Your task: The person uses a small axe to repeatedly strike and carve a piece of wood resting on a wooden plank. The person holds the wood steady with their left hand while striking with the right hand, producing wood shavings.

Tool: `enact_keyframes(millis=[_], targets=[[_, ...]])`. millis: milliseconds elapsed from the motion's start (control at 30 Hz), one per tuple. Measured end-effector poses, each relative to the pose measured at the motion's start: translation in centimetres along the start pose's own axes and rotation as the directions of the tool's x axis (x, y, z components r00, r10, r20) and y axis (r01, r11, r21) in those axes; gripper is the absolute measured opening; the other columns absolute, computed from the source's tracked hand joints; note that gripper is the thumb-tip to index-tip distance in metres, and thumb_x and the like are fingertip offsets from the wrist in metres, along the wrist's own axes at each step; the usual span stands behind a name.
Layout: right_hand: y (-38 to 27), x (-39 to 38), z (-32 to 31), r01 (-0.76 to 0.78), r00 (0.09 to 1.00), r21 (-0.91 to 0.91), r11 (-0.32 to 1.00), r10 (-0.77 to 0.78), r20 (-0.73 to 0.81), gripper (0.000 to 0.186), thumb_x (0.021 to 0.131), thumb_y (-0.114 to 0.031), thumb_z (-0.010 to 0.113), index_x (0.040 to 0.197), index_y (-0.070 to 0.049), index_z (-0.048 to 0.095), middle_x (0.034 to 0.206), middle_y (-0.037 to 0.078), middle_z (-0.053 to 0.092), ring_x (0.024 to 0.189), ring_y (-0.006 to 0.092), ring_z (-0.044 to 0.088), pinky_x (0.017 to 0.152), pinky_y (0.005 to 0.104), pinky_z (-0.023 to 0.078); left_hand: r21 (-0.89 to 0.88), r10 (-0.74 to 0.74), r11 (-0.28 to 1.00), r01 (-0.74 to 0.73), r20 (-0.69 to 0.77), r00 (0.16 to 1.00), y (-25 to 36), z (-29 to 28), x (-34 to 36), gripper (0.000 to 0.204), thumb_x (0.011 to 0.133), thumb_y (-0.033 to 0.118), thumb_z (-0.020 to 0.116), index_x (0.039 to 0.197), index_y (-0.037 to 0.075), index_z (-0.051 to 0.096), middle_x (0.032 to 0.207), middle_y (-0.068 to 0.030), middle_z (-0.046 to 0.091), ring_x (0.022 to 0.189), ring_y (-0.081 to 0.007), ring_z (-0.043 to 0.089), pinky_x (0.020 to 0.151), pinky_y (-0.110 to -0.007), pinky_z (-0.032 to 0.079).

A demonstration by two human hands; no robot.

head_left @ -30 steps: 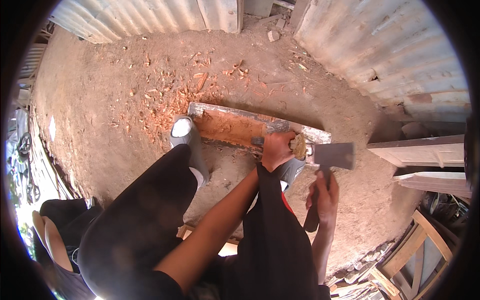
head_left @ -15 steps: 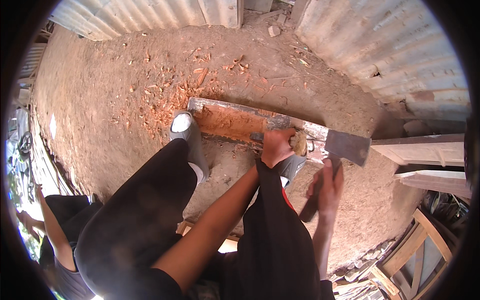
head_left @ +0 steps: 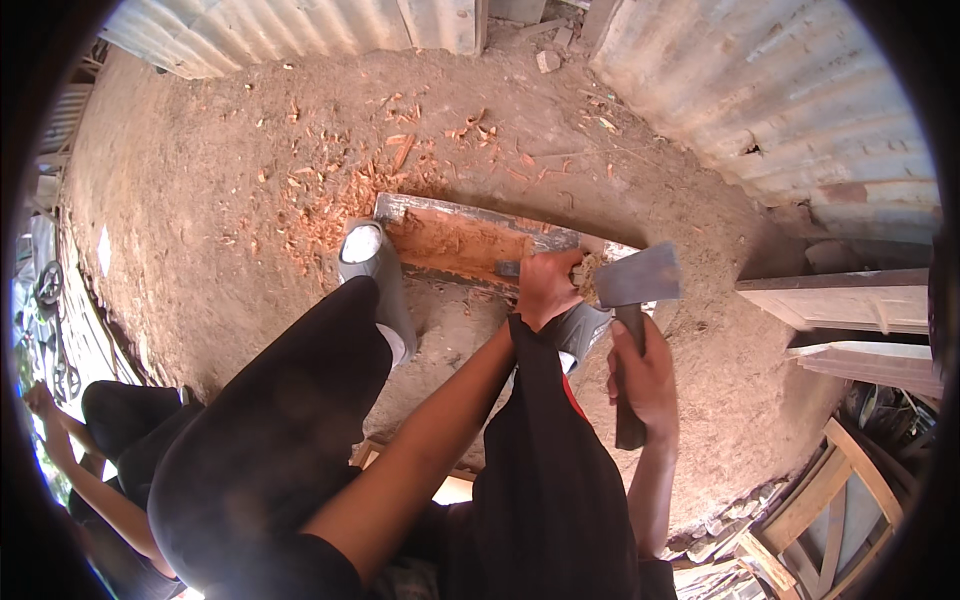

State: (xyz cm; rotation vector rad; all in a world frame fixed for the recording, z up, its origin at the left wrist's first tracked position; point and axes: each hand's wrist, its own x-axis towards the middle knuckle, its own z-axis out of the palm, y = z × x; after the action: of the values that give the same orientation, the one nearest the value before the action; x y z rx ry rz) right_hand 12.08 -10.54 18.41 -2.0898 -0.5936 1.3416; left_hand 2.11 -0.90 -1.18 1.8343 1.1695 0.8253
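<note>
A long wooden block [head_left: 470,209] with a reddish hollow cut into its top lies across the ground before me. My left hand [head_left: 548,286] is wrapped round a chisel, whose dark blade [head_left: 508,268] points left into the right end of the hollow. The frayed butt of its handle [head_left: 589,276] sticks out on the right of my fist. In my right hand [head_left: 648,378] is a hatchet [head_left: 638,276] with a broad dark head, raised close to that butt; I cannot tell whether they touch. My grey shoes rest against the block's near side.
Reddish wood chips [head_left: 335,200] litter the ground beyond and left of the block. Corrugated metal sheets [head_left: 770,90] stand at the back. Planks [head_left: 840,300] and a wooden frame [head_left: 830,500] lie at right. Another person's arm [head_left: 110,500] shows at lower left.
My right hand has swung the hatchet leftward, bringing its head from over the block's right end to beside the chisel's butt. My left hand has shifted slightly left with the chisel.
</note>
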Motion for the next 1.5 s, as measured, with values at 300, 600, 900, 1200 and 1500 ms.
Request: enact_keyframes(millis=[300,600,900,1200,1500], targets=[[1.9,0.2,-1.0,-0.086,0.994,0.160,0.983,0.095,-0.045,0.029,0.109,-0.031,0.056,0.111,-0.002,0.055,0.067,0.004,0.053,0.045,0.0138,0.054,0.040,0.0296,0.043,-0.022,0.004,1.000,-0.004,-0.009,1.000,0.3,0.0,0.0,0.026,0.075,0.035,0.084,0.087,0.013,0.077,0.073,-0.0143,0.070,0.070,-0.0355,0.071,0.062,-0.044,0.054],[4.0,0.8,-1.4,-0.044,0.997,0.193,0.980,0.031,0.069,0.030,0.110,-0.032,0.056,0.110,-0.002,0.056,0.067,0.004,0.053,0.042,0.0130,0.051,0.037,0.0295,0.041,0.020,0.002,1.000,-0.003,0.012,1.000,0.3,0.4,0.2,0.031,0.075,0.040,0.084,0.087,0.012,0.077,0.072,-0.0149,0.069,0.070,-0.0367,0.070,0.062,-0.046,0.053],[4.1,1.0,-0.4,-0.046,0.998,0.111,0.993,0.049,-0.026,0.028,0.109,-0.031,0.058,0.111,-0.003,0.056,0.065,0.004,0.053,0.044,0.0139,0.053,0.039,0.0311,0.043,0.038,0.062,0.997,-0.062,0.013,0.998,-0.5,1.1,0.0,0.030,0.076,0.041,0.083,0.087,0.014,0.076,0.072,-0.0136,0.069,0.070,-0.0364,0.070,0.060,-0.046,0.052],[4.2,0.3,0.9,-0.038,0.998,0.133,0.990,0.043,-0.034,0.032,0.109,-0.038,0.056,0.107,-0.006,0.053,0.067,0.004,0.052,0.042,0.0136,0.051,0.037,0.0295,0.042,0.044,0.049,0.998,-0.052,0.056,0.997,0.1,0.7,0.0,0.027,0.074,0.036,0.082,0.085,0.013,0.073,0.075,-0.0123,0.071,0.073,-0.0362,0.071,0.063,-0.047,0.054],[5.8,0.9,1.6,0.015,0.989,0.236,0.972,0.019,-0.144,0.032,0.109,-0.038,0.055,0.104,-0.007,0.052,0.066,0.002,0.050,0.043,0.0132,0.050,0.038,0.0296,0.041,0.076,0.036,0.996,-0.043,0.090,0.995,-0.5,0.9,-0.2,0.027,0.075,0.037,0.083,0.087,0.015,0.076,0.077,-0.0111,0.072,0.074,-0.0358,0.072,0.065,-0.046,0.055]])
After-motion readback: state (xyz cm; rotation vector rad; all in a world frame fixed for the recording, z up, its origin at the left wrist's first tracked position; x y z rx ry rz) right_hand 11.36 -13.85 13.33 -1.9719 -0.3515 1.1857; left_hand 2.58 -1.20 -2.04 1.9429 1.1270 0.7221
